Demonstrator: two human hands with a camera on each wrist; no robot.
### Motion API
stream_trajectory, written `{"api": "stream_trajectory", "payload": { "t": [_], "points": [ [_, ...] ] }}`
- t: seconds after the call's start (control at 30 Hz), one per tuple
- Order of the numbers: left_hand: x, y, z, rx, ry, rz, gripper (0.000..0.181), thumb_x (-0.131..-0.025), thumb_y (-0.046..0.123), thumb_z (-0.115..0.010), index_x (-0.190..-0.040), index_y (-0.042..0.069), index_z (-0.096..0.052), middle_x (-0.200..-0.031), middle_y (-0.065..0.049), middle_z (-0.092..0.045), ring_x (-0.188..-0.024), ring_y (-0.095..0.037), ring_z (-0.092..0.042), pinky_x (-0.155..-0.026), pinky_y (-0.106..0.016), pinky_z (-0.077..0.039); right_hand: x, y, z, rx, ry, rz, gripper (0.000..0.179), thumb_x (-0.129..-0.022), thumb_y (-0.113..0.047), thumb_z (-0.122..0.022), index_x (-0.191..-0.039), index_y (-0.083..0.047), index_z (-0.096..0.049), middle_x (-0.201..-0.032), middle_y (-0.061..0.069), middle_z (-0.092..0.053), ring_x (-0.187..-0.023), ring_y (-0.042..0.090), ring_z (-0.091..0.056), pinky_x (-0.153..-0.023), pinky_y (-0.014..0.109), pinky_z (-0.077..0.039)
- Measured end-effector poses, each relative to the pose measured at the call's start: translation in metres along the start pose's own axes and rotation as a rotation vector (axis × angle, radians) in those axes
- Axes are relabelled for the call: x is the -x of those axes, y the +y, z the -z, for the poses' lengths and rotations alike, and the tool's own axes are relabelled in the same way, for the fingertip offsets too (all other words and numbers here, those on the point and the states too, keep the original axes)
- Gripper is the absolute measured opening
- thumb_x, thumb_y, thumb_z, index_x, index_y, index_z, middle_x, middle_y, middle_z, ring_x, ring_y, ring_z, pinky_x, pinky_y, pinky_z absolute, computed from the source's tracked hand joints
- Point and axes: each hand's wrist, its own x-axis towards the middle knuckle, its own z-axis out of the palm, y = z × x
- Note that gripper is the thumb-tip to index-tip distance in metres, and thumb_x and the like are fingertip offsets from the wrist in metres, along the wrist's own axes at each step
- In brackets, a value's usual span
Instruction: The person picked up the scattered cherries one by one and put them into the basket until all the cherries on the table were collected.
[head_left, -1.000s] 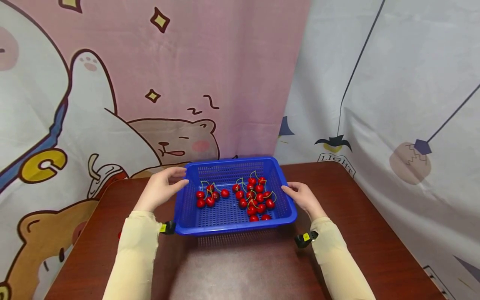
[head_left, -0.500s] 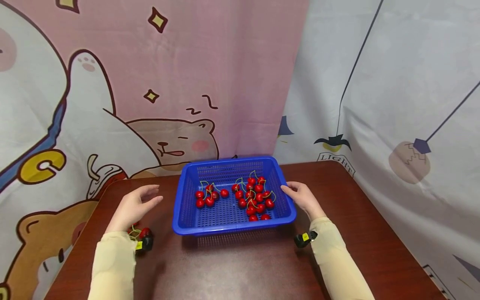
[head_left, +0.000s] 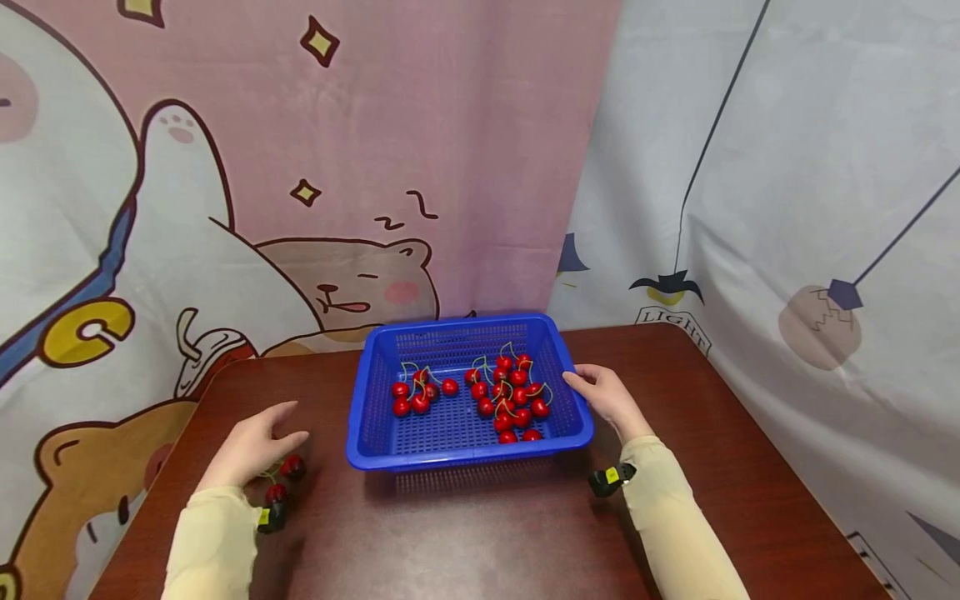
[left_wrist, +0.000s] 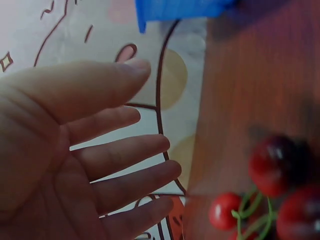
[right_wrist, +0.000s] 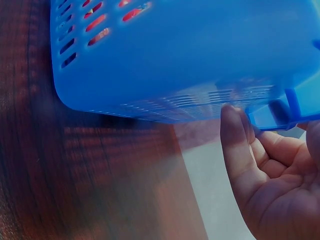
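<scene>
A blue plastic basket (head_left: 468,459) with slotted walls holds red cherries (head_left: 520,397) on long green stems, in a larger bunch at the right and a smaller bunch of cherries (head_left: 420,403) at the left. My right hand (head_left: 607,402) grips the basket's right rim, its fingers (right_wrist: 235,140) hooked up under the edge in the right wrist view. Off to the left, my left hand (head_left: 249,444) holds nothing, its fingers (left_wrist: 130,155) spread loosely. Beside and partly behind it lie more cherries (head_left: 293,467) on the table, shown close up in the left wrist view.
The basket rests on a dark reddish-brown table (head_left: 457,533). Behind the table hangs a printed curtain (head_left: 480,167) with cartoon animals, right along the far edge. Each wrist wears a small black camera (head_left: 603,481).
My left hand has let go of the basket's left rim and moved left and toward me, and the cherries on the table have come into sight. My right hand stays on the rim.
</scene>
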Motion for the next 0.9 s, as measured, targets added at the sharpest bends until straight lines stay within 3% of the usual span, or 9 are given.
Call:
{"api": "stream_trajectory", "payload": {
  "t": [0.3,0.53,0.9],
  "points": [
    [0.015,-0.028,0.005,-0.072,-0.023,0.079,0.063,-0.089,0.023,-0.072,-0.137,-0.011,-0.047,-0.133,-0.039,-0.049,-0.118,-0.056,-0.048,-0.091,-0.068,-0.041,0.000,0.001,-0.001,-0.010,-0.002,0.010,0.045,-0.099,-0.030,-0.062,-0.125,0.007,-0.061,-0.103,0.019,-0.069,-0.078,0.021,-0.069,-0.072,0.035,-0.057],
    [0.023,-0.049,0.002,-0.100,-0.001,0.101,0.058,-0.086,0.017,-0.075,-0.130,-0.012,-0.053,-0.124,-0.037,-0.057,-0.109,-0.053,-0.056,-0.085,-0.064,-0.045,-0.001,0.002,0.000,0.002,-0.006,0.011,0.045,-0.099,-0.030,-0.061,-0.125,0.007,-0.061,-0.103,0.018,-0.069,-0.078,0.021,-0.068,-0.073,0.035,-0.057],
    [0.031,-0.058,-0.008,-0.087,0.090,0.087,0.038,-0.082,0.006,-0.076,-0.113,-0.011,-0.065,-0.105,-0.029,-0.067,-0.092,-0.043,-0.064,-0.078,-0.059,-0.049,-0.001,0.002,0.000,0.008,-0.006,0.003,0.049,-0.099,-0.032,-0.062,-0.127,0.007,-0.059,-0.105,0.020,-0.069,-0.079,0.022,-0.069,-0.073,0.036,-0.058]
  ]
}}
